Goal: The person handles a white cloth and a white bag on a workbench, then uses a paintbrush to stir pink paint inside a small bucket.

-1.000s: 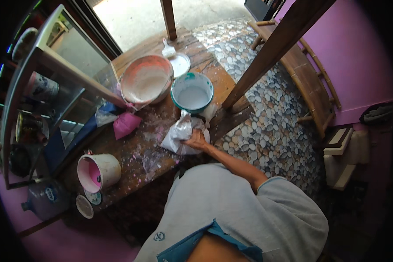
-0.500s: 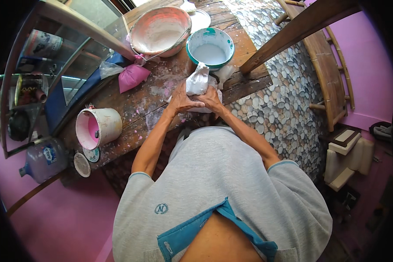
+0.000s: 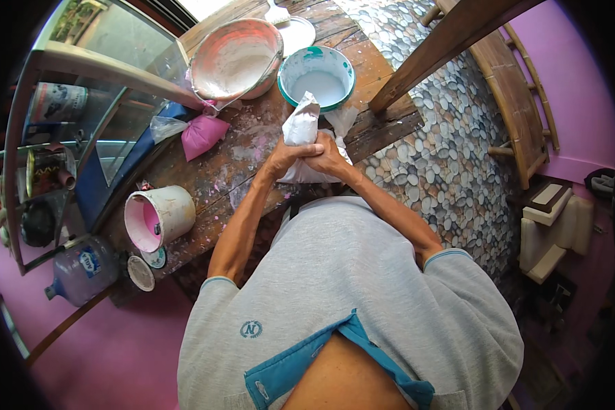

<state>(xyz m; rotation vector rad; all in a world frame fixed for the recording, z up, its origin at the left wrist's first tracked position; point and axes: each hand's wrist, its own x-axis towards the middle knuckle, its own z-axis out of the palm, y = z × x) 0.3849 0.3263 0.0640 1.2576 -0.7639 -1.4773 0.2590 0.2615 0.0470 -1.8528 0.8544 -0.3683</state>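
Head view: a white bag [image 3: 301, 128] is held just on the wearer's side of the teal-rimmed bucket [image 3: 338, 104], with its narrow, gathered top pointed toward the bucket's rim; whether the rim is touched cannot be told. The grip of the left hand [image 3: 282, 158] and that of the right hand [image 3: 329, 158] are both closed around the bag, with the thumbs brought together in front. By being squeezed from two sides below the top, the soft bag is probably steadied and its loose neck held up; its wider lower part seems to be borne by the surface [image 3: 215, 172]. Pale liquid [image 3: 318, 87] is contained in the bucket, which appears to be set close so that little reach is needed.

To the bucket's left, an orange-stained basin [image 3: 215, 44] is placed, with whitish matter inside. Beyond the bucket, a brush [image 3: 277, 14] is laid at a white lid [image 3: 295, 35], perhaps so that wet bristles are held off the wood. Farther left of the bucket and nearer the wearer, a tied pink bag [image 3: 205, 137] and an off-white pail [image 3: 179, 213] are seen, the pail's pink-coated mouth being turned away from the bucket
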